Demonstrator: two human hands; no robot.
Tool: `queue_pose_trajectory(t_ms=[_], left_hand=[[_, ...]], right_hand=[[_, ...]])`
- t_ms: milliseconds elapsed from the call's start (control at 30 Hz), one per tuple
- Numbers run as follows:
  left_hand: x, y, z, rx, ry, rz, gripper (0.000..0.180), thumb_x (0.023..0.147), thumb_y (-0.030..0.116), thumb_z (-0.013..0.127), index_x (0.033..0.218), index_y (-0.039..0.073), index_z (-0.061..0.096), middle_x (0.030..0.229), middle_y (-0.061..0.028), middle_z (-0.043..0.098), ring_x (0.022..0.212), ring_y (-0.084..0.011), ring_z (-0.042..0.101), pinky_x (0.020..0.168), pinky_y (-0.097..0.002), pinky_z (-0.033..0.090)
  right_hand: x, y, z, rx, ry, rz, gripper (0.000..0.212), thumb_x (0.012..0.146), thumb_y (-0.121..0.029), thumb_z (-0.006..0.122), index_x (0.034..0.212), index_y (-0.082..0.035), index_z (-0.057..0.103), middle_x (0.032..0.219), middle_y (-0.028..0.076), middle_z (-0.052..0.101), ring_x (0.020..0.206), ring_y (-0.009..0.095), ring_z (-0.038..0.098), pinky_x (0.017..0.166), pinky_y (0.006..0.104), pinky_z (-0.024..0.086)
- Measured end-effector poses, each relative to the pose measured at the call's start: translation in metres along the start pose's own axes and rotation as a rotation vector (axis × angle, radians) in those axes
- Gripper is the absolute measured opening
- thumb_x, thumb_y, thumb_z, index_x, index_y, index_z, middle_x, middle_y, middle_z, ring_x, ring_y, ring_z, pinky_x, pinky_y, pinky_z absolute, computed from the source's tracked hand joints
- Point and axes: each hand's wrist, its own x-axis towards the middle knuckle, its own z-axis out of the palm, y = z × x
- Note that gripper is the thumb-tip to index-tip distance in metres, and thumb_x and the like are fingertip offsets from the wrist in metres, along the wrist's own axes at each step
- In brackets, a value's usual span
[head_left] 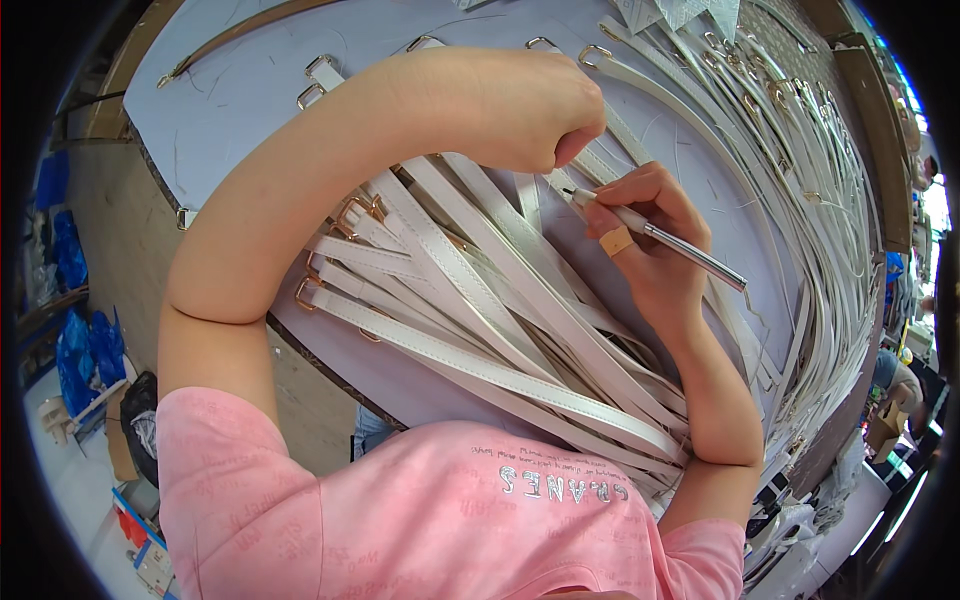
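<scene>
My left hand (575,115) is closed at the far middle of the table, its fingers curled on a white stitched belt (562,181) whose strap shows just below it. In my right hand (655,215) is a slim white-and-silver pen (695,253), dark at the tip. That tip points toward the strap by my left fingers; whether it touches cannot be made out. A tan bandage (616,240) wraps one right finger. Below my left forearm lies a crossed heap of white belts (480,290) with gold buckles (355,215).
Many more white belts (760,150) curve along the table's right side. A brown strap (240,38) lies at the far left of the pale table (210,130). Loose thread ends are scattered about. Blue bags (75,350) sit beyond the left edge, and a person (897,385) is at far right.
</scene>
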Motion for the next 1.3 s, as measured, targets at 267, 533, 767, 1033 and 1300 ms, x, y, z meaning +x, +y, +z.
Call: queue_pose_trajectory(t_ms=[267, 533, 767, 1033, 1300], left_hand=[[-0.001, 0.003, -0.002, -0.004, -0.019, -0.031, 0.004, 0.075, -0.001, 0.060, 0.071, -0.001, 0.059, 0.077, -0.0097, 0.058, 0.076, -0.0269, 0.060, 0.068, -0.0379, 0.048], [-0.003, -0.001, -0.002, 0.016, 0.000, 0.049, 0.002, 0.077, 0.001, 0.062, 0.079, 0.000, 0.061, 0.083, -0.0102, 0.061, 0.082, -0.0271, 0.063, 0.071, -0.0391, 0.050], [-0.005, 0.010, -0.005, 0.274, -0.054, 0.054, 0.010, 0.079, 0.002, 0.061, 0.089, 0.002, 0.065, 0.084, -0.0125, 0.066, 0.081, -0.0295, 0.066, 0.071, -0.0420, 0.053], [-0.006, 0.019, -0.001, 0.279, 0.030, 0.114, 0.010, 0.078, 0.002, 0.066, 0.086, -0.001, 0.060, 0.079, -0.0140, 0.065, 0.076, -0.0315, 0.065, 0.069, -0.0424, 0.052], [0.001, 0.011, -0.003, -0.010, -0.002, 0.096, 0.018, 0.075, 0.002, 0.072, 0.084, -0.001, 0.057, 0.079, -0.0131, 0.065, 0.077, -0.0300, 0.066, 0.068, -0.0408, 0.051]], right_hand=[[0.000, 0.001, 0.000, 0.019, -0.004, 0.001, 0.011, 0.085, 0.009, 0.067, 0.093, 0.004, 0.061, 0.090, 0.009, 0.059, 0.075, 0.014, 0.063, 0.069, 0.0260, 0.052], [0.002, -0.008, -0.016, 0.325, 0.065, 0.028, 0.007, 0.092, 0.003, 0.061, 0.096, 0.003, 0.056, 0.092, 0.010, 0.057, 0.081, 0.013, 0.062, 0.080, 0.0298, 0.058], [0.001, -0.048, -0.052, 0.571, 0.160, -0.081, 0.005, 0.096, 0.000, 0.054, 0.101, 0.002, 0.055, 0.098, 0.012, 0.057, 0.079, 0.012, 0.060, 0.090, 0.0406, 0.060], [-0.003, -0.063, -0.073, 0.566, 0.221, -0.162, 0.009, 0.098, -0.003, 0.051, 0.102, 0.005, 0.054, 0.098, 0.012, 0.057, 0.079, 0.011, 0.059, 0.090, 0.0428, 0.060], [-0.003, -0.073, -0.069, 0.433, 0.125, -0.071, 0.010, 0.099, -0.004, 0.052, 0.107, 0.001, 0.053, 0.106, 0.012, 0.052, 0.082, 0.009, 0.057, 0.091, 0.0338, 0.060]])
